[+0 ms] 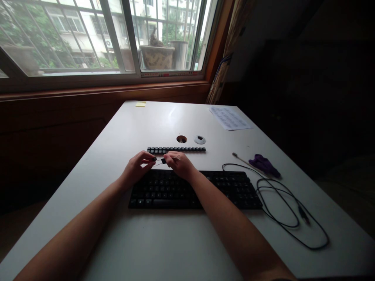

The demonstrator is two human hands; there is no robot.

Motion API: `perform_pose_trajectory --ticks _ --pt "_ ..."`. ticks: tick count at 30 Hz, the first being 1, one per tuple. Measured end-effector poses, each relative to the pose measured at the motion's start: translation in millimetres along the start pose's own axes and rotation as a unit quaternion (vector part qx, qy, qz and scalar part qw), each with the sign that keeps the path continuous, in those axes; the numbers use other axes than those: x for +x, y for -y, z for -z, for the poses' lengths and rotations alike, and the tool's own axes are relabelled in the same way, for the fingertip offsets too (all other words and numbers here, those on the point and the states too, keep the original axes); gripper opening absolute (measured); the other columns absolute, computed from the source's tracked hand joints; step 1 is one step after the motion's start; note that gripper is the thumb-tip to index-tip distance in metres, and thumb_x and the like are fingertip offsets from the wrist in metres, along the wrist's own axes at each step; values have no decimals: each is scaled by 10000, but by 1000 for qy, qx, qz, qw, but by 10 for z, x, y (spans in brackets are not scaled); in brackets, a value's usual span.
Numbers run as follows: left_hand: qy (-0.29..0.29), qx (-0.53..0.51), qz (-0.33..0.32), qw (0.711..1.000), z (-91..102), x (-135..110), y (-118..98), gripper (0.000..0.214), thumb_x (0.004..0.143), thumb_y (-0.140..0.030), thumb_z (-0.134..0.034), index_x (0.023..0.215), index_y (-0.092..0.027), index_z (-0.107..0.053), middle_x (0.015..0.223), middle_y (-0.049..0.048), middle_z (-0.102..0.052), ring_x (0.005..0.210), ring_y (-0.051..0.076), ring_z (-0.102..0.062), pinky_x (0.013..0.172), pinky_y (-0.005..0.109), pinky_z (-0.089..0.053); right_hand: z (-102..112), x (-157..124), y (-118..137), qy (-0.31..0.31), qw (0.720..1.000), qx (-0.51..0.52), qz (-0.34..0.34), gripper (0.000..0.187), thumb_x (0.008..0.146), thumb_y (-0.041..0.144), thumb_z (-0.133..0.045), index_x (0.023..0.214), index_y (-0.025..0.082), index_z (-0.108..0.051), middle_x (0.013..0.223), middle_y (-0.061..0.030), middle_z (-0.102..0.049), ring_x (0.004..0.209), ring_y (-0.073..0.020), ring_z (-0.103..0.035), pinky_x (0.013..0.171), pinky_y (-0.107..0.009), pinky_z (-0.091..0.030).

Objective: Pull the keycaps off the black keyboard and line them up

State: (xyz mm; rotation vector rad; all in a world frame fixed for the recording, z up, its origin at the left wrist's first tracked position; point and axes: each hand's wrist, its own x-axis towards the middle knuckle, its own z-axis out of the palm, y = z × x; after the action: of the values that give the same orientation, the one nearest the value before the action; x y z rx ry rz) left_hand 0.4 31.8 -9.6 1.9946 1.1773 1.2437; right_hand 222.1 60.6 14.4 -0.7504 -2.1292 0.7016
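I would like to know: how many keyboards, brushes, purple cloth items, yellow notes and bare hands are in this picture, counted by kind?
Keyboards: 1
Brushes: 1
Purple cloth items: 1
Yellow notes: 1
Bare hands: 2 (left hand, right hand)
Total: 6

The keyboard (164, 191) looks matt plastic, the desk (140, 242) smooth and glossy, the thin wires (159, 160) probably metal.

Daylight through a barred window (130, 39), patterned curtain (224, 62) beside it, white table (152, 242) below, deep shadow rightward.
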Motion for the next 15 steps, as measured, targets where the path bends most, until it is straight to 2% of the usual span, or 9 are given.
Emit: perform_pose_trajectory --ticks 7,15 --pt "-2 -48 50 998 43 21 -48 210 855 -350 -694 960 -178 -637 927 50 -677 863 196 -697 842 384 -601 0 -5 8 9 1000 3 1 426 1010 363 -359 643 199 -500 688 -5 -525 658 -129 -500 677 -271 -395" --pt "-15 -74 55 996 37 32 -79 206 853 -315 -646 1010 -181 -659 1002 70 -657 926 199 -665 878 391 -580 -12 -7 -5 14 1000 -12 0 410 1005 348 -373 643 201 -498 681 0 -519 650 -127 -486 668 -269 -384"
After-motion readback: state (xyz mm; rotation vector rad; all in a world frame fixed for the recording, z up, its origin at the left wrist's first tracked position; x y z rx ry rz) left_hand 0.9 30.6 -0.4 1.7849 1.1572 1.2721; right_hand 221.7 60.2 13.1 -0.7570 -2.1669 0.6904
